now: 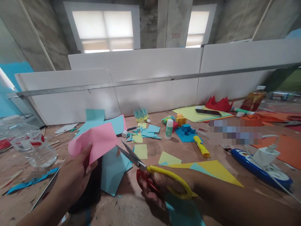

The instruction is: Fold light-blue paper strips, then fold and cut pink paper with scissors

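My left hand (78, 169) is closed on a sheet of pink paper (103, 141), which is creased and curls over at its left end. In my right hand (162, 185) is a pair of scissors (135, 157) with one yellow and one red handle. Their blades stand apart and point up and left, with the tips close to the pink paper's right edge. Below and between the hands lie pieces of light blue paper (113, 172). Under my right arm is a sheet of yellow paper (216, 169). A dark flat object (92, 191) is partly hidden behind my left hand.
Clear plastic bottles (35, 144) stand at the left. A glue stick (168, 129), a yellow tube (201, 146) and paper scraps (140, 151) lie mid-table. A blue power strip (261, 169) with a white charger sits at the right. White panels (152, 94) border the back.
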Tool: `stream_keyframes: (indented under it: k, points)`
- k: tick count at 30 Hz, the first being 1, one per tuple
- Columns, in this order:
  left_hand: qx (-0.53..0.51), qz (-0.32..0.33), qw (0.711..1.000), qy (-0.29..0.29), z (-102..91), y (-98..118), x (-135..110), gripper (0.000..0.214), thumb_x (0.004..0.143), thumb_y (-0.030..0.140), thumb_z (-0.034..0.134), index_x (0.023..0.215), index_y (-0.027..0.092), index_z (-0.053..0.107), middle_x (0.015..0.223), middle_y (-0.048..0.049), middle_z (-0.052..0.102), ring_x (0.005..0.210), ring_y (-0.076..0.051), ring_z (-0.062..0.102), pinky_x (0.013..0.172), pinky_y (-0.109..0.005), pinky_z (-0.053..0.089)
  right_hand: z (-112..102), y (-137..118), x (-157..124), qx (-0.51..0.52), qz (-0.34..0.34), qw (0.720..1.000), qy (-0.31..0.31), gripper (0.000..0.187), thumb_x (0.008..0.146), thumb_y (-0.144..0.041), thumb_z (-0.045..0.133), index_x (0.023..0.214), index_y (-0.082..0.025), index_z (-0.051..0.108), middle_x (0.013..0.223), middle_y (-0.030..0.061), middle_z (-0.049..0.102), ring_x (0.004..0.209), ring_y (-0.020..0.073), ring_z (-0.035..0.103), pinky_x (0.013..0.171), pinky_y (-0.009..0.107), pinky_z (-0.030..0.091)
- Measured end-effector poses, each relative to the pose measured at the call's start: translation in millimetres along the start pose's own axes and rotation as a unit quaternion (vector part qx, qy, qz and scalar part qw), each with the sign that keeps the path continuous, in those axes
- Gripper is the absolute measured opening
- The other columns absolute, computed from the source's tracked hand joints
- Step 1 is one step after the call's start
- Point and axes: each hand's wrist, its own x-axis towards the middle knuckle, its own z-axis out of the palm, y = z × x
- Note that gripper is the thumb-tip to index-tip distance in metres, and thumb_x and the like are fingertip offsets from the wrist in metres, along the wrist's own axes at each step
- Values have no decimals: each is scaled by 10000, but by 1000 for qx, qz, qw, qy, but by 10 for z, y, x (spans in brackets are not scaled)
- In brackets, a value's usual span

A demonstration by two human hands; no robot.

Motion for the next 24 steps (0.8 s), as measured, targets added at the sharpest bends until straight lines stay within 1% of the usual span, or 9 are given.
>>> stream_keyframes:
  k: [4,10,14,17,20,22,24]
  points:
    - [-21,21,999,-10,-3,-3,15,295,676,172,802,677,200,509,548,96,474,378,-31,307,324,-142,278,13,-21,-1,-34,-13,999,-2,630,736,-725,683,968,-168,500,776,4,514,632,93,519,580,202,473]
    - [-28,9,999,-19,7,24,-17,290,729,139,778,673,190,499,541,89,471,389,-26,345,342,-139,288,31,-54,-8,-20,0,1000,-5,619,749,-718,679,976,-175,486,790,3,484,663,93,498,601,194,444]
    - [-34,10,999,-11,15,34,-16,356,710,147,794,629,186,450,531,89,459,384,-22,329,333,-147,275,55,-75,-9,-28,-8,1000,-6,643,725,-733,687,976,-176,486,781,0,471,660,97,484,575,191,446]
    - [-24,4,1000,-18,-17,15,11,325,710,162,794,662,186,473,526,93,451,386,-27,330,331,-144,274,49,-75,0,-31,1,1000,-5,665,707,-752,684,968,-177,476,788,8,477,667,105,491,562,189,441]
    - [-25,-2,1000,-13,-51,-12,41,348,688,165,804,660,192,458,522,98,450,385,-35,344,325,-143,285,34,-63,2,-27,6,1000,-5,648,726,-755,664,962,-187,460,787,2,470,659,100,496,577,191,428]
    - [-32,4,999,-13,-60,-26,55,374,668,165,812,641,190,440,519,100,449,377,-32,341,320,-140,283,33,-55,-3,-28,2,1000,-5,630,744,-744,657,973,-190,461,788,-5,463,657,94,483,589,191,424]
    - [-35,14,999,-11,-59,-33,65,365,652,159,820,654,185,456,541,98,472,374,-26,335,318,-137,282,36,-49,-10,-30,-4,1000,-5,626,751,-736,659,985,-187,469,788,-5,460,664,93,466,595,190,424]
